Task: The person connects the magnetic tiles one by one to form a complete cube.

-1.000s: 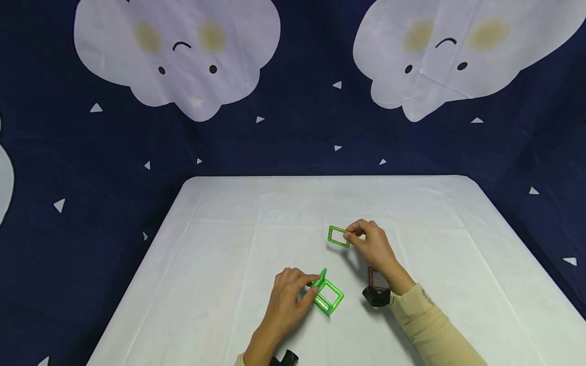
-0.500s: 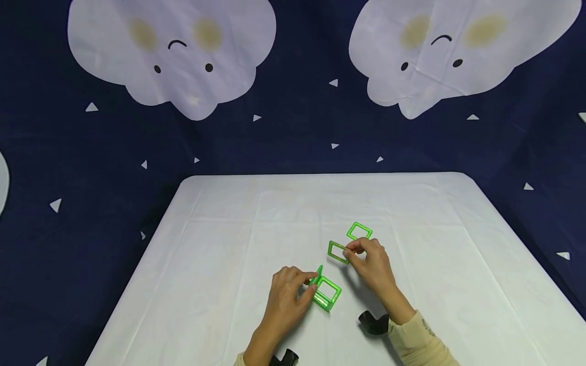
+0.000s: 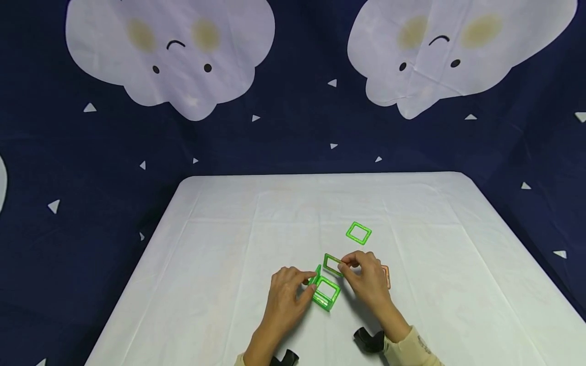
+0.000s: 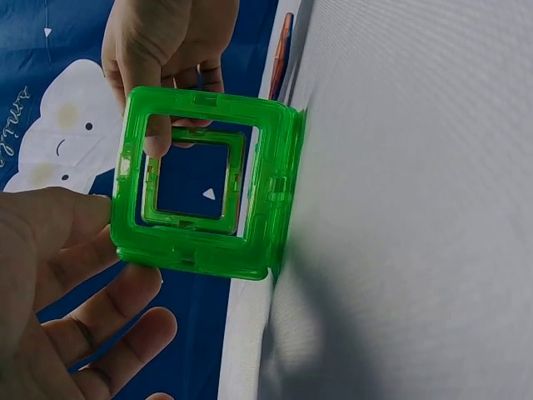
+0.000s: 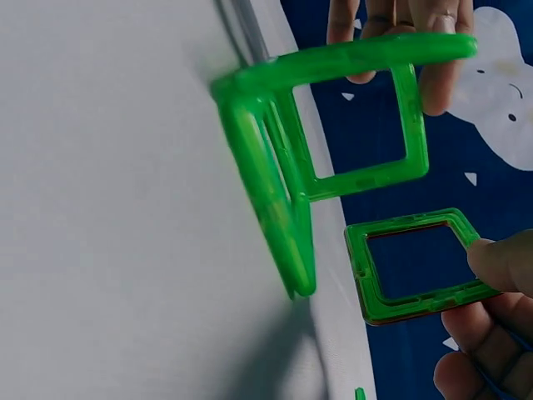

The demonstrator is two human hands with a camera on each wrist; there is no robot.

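Several green magnetic tiles (image 3: 322,302), square and see-through, are joined at their edges, some flat on the table and some upright. My left hand (image 3: 285,297) pinches an upright one between thumb and index finger, the other fingers loosely bent. Just beyond, my right hand (image 3: 368,279) holds a separate green square tile (image 5: 360,271) by one side, off the table and apart from the joined ones. A reddish rim shows along its lower edge in the right wrist view. In the left wrist view it appears through the opening of the joined tiles.
Farther back on the white table (image 3: 220,239) lies another green square tile (image 3: 354,239). An orange tile (image 3: 387,277), partly hidden, is behind my right hand. Black wrist mounts (image 3: 368,341) sit under both forearms. A dark blue cloth with clouds hangs behind.
My right hand has come nearer to me with its tile, closer to the joined tiles. The far green tile and part of the orange one are uncovered. My left hand stays nearly still.
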